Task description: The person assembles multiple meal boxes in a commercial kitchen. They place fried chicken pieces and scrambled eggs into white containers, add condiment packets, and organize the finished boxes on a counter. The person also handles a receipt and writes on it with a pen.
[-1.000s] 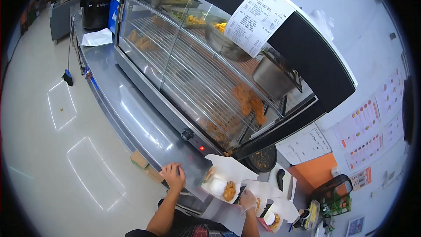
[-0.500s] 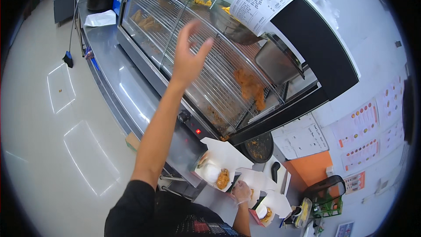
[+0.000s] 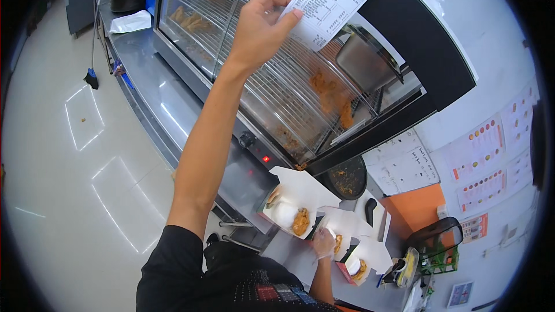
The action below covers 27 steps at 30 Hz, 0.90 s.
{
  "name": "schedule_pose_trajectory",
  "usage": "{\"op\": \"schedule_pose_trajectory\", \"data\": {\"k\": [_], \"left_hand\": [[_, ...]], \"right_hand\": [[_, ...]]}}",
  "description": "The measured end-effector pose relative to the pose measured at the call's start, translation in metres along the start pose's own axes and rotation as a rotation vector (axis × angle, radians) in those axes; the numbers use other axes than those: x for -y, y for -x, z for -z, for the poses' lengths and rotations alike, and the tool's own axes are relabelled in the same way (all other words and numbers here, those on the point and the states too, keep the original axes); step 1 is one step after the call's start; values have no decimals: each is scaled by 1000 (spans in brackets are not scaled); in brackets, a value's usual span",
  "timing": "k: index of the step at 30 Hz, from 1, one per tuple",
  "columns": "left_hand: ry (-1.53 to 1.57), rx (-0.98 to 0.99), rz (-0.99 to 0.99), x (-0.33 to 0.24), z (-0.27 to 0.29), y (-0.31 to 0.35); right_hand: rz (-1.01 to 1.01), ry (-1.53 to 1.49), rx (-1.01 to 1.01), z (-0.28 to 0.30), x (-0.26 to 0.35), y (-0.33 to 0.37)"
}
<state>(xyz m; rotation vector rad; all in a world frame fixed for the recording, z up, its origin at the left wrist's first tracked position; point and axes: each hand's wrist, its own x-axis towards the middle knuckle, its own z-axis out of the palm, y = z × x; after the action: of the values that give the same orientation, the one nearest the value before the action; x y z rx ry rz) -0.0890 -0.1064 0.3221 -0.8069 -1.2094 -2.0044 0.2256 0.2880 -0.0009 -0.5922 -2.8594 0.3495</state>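
- Head view, the only one: the bare left hand is raised at the left edge of a printed paper slip, thumb overlapping the edge, fingers bent. Cannot tell whether the slip is actually pinched.
- The slip lies across the dark upper frame of the glass warming case, facing outward; presumably placed there so it reads easily from the counter.
- The right hand wears a clear glove and is down at the middle box. Fingers partly hidden; cannot tell whether they are closed on anything. The glove seems to suit the hand nearest the food.
- Three open cartons sit in a slanting row on the steel counter, middle one between the left box and the right box. Lids stand folded back, which likely leaves the contents reachable from above.
- Left box: white mound beside a browned fried piece.
- Inside the case, fried chicken rests on a wire rack, probably to keep air beneath it.
- Beyond the boxes: round dark pan and a black handle.
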Motion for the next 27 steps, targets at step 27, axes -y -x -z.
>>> {"op": "schedule_pose_trajectory", "data": {"k": [27], "left_hand": [[-80,-132,73,-16,-17,-8]], "right_hand": [[-70,-40,-39,-5,5,-2]]}}
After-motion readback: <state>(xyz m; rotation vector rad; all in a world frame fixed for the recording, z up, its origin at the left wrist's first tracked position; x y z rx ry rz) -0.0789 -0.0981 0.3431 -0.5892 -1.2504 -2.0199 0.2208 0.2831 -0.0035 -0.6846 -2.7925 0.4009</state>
